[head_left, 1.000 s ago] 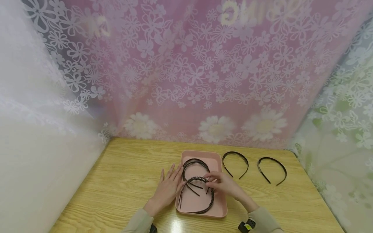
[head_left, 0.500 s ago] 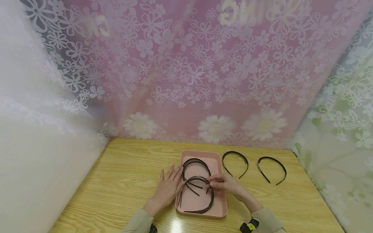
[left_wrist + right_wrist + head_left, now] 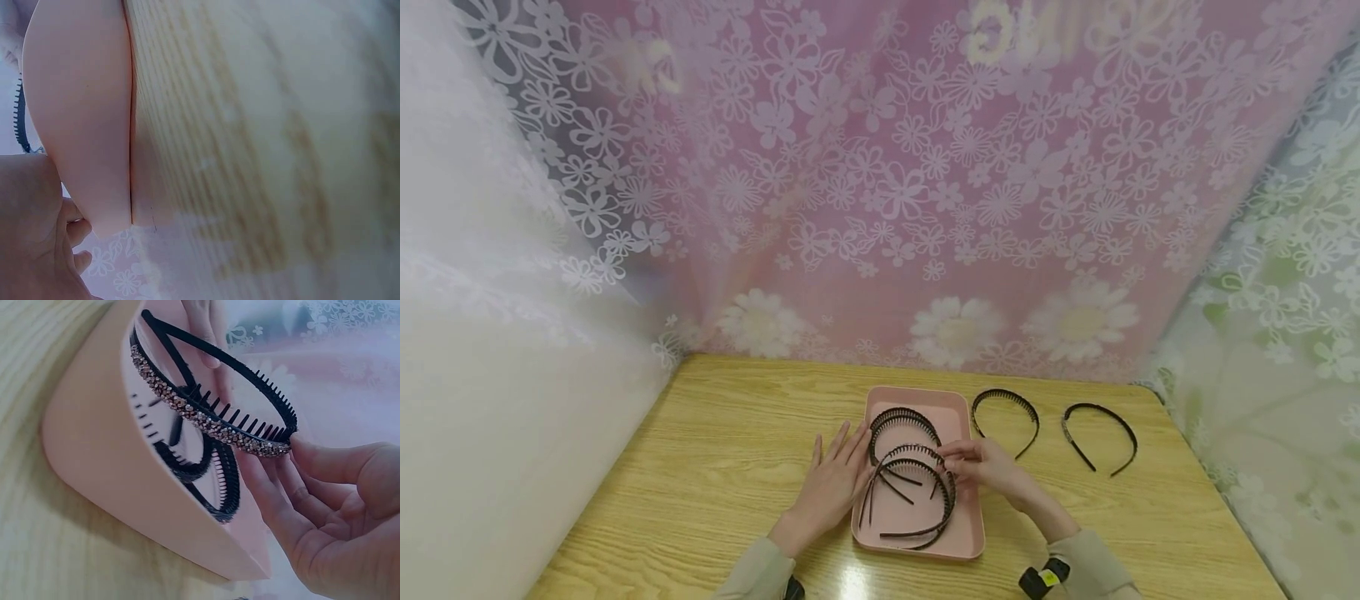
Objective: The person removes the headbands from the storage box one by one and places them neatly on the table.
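From the head, our left hand (image 3: 826,493) lies straight-fingered along the left rim of the tray (image 3: 957,412) on the desk (image 3: 752,408); our right hand (image 3: 998,477) works over the right side, two loose bands (image 3: 1006,394) beyond. From the left wrist, we see nothing held there. From the right wrist, thumb and fingers pinch a glittery band (image 3: 206,426), tilted over the tray's inner bands (image 3: 232,481); we'd best pinch lightly and avoid snagging teeth.
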A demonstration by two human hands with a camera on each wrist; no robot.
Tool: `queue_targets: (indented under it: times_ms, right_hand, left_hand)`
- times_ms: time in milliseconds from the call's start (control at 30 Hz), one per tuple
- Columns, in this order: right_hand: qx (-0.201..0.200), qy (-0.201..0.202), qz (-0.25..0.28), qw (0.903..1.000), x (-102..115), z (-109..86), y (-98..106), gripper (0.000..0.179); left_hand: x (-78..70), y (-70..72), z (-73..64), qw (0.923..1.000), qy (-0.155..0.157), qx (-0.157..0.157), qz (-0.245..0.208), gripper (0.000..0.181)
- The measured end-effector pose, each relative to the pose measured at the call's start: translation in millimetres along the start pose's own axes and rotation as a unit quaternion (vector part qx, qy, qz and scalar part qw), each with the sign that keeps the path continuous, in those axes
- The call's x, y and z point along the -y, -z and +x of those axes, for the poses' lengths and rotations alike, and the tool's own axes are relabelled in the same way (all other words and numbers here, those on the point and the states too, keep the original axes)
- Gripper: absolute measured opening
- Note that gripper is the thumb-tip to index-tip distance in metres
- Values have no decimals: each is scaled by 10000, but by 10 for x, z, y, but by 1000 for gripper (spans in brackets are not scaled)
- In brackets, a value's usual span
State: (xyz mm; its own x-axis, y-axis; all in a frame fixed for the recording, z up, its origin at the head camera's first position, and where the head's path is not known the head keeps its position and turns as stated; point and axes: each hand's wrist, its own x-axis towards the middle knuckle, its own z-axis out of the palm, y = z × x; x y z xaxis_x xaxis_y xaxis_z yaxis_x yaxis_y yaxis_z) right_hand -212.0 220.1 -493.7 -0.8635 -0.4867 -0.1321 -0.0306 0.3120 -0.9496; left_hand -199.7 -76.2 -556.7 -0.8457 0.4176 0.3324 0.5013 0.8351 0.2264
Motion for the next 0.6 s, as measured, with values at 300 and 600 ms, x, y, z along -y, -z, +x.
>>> queue_targets:
  times_ms: [300, 600]
  right_hand:
    - [-103, 5, -15, 9999, 111, -7, 223, 41]
    - [-151, 72, -105, 9998, 232, 12, 425, 43]
  left_hand:
    - [-1, -13, 1, 9999, 52, 62, -62, 55]
    - [-9, 0, -3, 10000, -4, -30, -51, 55]
